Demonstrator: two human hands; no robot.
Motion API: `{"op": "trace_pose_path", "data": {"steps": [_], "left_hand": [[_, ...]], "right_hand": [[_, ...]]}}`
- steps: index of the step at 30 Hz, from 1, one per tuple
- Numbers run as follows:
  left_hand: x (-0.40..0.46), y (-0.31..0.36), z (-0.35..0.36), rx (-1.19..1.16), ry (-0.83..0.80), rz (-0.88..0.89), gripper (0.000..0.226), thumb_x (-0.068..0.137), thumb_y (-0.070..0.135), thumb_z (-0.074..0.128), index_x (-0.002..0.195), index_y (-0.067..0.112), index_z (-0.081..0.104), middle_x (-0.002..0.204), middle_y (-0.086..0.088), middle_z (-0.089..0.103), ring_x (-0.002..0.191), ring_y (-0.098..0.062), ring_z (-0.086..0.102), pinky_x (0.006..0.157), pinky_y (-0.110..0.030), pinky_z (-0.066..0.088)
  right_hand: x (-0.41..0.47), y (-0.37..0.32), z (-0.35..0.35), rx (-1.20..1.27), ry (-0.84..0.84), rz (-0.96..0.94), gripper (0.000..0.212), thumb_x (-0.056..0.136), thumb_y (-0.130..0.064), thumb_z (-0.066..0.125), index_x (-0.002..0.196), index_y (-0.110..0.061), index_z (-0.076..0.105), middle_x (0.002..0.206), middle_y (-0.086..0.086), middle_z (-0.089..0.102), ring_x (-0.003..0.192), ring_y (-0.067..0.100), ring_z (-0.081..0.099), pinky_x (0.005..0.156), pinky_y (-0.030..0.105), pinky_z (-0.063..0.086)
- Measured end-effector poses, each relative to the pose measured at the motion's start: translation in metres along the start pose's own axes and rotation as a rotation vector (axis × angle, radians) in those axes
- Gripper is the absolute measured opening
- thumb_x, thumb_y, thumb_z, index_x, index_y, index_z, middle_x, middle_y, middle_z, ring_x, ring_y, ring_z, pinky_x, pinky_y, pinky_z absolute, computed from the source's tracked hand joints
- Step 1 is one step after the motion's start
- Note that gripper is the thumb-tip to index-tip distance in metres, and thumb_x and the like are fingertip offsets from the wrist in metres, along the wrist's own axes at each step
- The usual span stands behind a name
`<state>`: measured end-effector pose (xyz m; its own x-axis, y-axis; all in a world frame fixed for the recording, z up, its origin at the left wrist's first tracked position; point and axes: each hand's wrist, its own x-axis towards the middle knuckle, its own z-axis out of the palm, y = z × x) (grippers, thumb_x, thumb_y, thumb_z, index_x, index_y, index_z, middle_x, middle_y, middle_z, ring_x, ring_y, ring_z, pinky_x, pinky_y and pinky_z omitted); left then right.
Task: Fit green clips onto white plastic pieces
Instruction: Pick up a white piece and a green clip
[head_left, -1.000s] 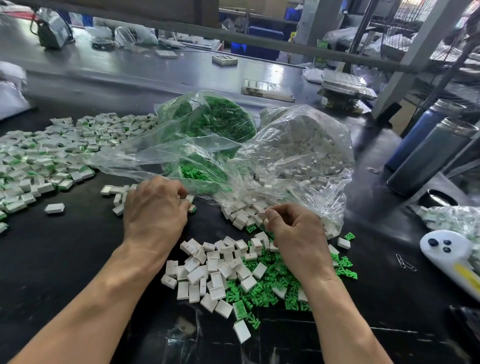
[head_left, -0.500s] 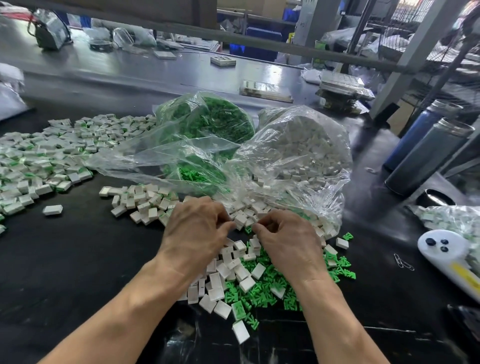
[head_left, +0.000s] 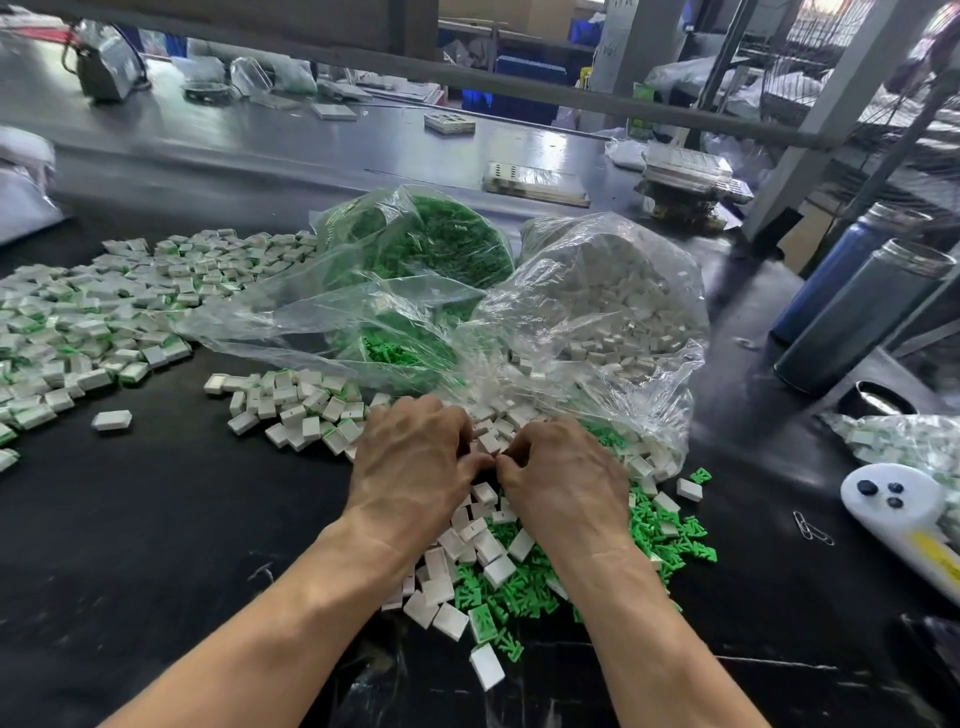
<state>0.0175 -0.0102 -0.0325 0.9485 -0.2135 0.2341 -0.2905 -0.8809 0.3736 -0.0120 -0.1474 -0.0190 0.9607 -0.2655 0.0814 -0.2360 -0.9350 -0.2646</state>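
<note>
My left hand (head_left: 410, 462) and my right hand (head_left: 566, 478) meet fingertip to fingertip over the loose heap of white plastic pieces (head_left: 467, 551) and green clips (head_left: 660, 535) on the black table. The left fingers curl and pinch a small white piece. The right fingers pinch what seems to be a green clip against it, and the knuckles hide most of both parts. Behind the hands lie an open clear bag of white pieces (head_left: 608, 301) and a clear bag of green clips (head_left: 431, 244).
A small pile of fitted pieces (head_left: 296, 405) lies left of my hands, with a wide spread of them (head_left: 78, 322) at far left. Two dark bottles (head_left: 857, 312), a white device (head_left: 904, 509) and a paper clip (head_left: 810, 530) are on the right.
My left hand has come from the small pile on the left over to the middle. It now meets my right hand, which shifted slightly left and forward.
</note>
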Motion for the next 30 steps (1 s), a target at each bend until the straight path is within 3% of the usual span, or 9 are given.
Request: {"op": "trace_pose_path", "data": {"steps": [3,6,9,15,18,23,26,28,30], "left_hand": [[0.001,0.0,0.001,-0.006,-0.001,0.009,0.023,0.091,0.055,0.069,0.089,0.038,0.054,0.092,0.015,0.051,0.094,-0.01,0.047,0.101,-0.032,0.037],[0.001,0.0,0.003,-0.009,0.008,0.034,0.019,0.092,0.051,0.07,0.1,0.036,0.062,0.096,0.015,0.054,0.095,-0.01,0.048,0.101,-0.032,0.035],[0.001,0.0,0.005,-0.019,0.006,0.062,0.017,0.094,0.047,0.069,0.108,0.038,0.067,0.104,0.013,0.059,0.102,-0.011,0.054,0.099,-0.032,0.034],[0.001,-0.001,0.004,-0.062,-0.026,0.059,0.013,0.093,0.045,0.07,0.105,0.039,0.068,0.1,0.015,0.054,0.098,-0.008,0.046,0.098,-0.031,0.033],[0.001,-0.001,0.003,-0.08,-0.046,0.051,0.011,0.093,0.045,0.071,0.099,0.04,0.063,0.1,0.016,0.054,0.097,-0.007,0.045,0.098,-0.031,0.034],[0.0,-0.004,0.0,-0.12,-0.118,0.025,0.024,0.092,0.043,0.071,0.09,0.043,0.047,0.095,0.019,0.053,0.096,-0.006,0.049,0.101,-0.031,0.04],[0.0,-0.002,-0.003,-0.194,-0.117,0.025,0.019,0.094,0.036,0.07,0.097,0.043,0.052,0.098,0.02,0.055,0.099,-0.005,0.054,0.104,-0.034,0.044],[0.0,-0.002,-0.004,-0.267,-0.112,0.029,0.017,0.096,0.031,0.069,0.103,0.04,0.057,0.099,0.02,0.055,0.1,-0.006,0.057,0.1,-0.032,0.049],[0.0,-0.002,-0.004,-0.359,-0.115,0.022,0.021,0.096,0.023,0.068,0.105,0.039,0.058,0.101,0.02,0.055,0.098,-0.003,0.059,0.087,-0.02,0.052]], "right_hand": [[0.0,0.002,0.001,0.046,0.011,0.002,0.029,0.102,-0.047,0.055,0.1,-0.025,0.074,0.104,-0.006,0.058,0.086,0.014,0.056,0.075,0.03,0.04],[-0.001,0.006,0.001,0.156,0.059,0.007,0.026,0.104,-0.042,0.053,0.098,-0.025,0.072,0.095,-0.008,0.064,0.083,0.012,0.061,0.077,0.031,0.05],[-0.003,0.011,-0.002,0.364,0.17,0.034,0.022,0.103,-0.038,0.059,0.099,-0.022,0.073,0.085,-0.006,0.071,0.078,0.013,0.068,0.079,0.036,0.06],[-0.004,0.014,-0.004,0.709,0.296,0.045,0.009,0.1,-0.026,0.067,0.097,-0.02,0.072,0.085,-0.005,0.075,0.078,0.011,0.073,0.077,0.036,0.063],[-0.003,0.015,-0.002,0.828,0.299,0.073,0.008,0.099,-0.024,0.069,0.09,-0.025,0.068,0.082,-0.006,0.074,0.072,0.008,0.072,0.071,0.033,0.063],[-0.005,0.016,0.001,0.91,0.278,0.078,0.013,0.097,-0.022,0.069,0.086,-0.028,0.065,0.077,-0.008,0.07,0.072,-0.006,0.066,0.058,0.01,0.049],[-0.006,0.015,0.002,0.924,0.219,0.081,0.006,0.098,-0.024,0.07,0.094,-0.027,0.067,0.085,-0.007,0.071,0.077,-0.006,0.066,0.06,0.008,0.05],[-0.006,0.015,0.002,0.953,0.177,0.084,0.002,0.098,-0.025,0.07,0.098,-0.027,0.069,0.087,-0.008,0.071,0.077,-0.003,0.068,0.06,0.01,0.051],[-0.007,0.015,0.002,0.997,0.151,0.079,0.003,0.098,-0.025,0.07,0.097,-0.028,0.071,0.083,-0.009,0.071,0.075,-0.006,0.067,0.059,0.009,0.05]]}}
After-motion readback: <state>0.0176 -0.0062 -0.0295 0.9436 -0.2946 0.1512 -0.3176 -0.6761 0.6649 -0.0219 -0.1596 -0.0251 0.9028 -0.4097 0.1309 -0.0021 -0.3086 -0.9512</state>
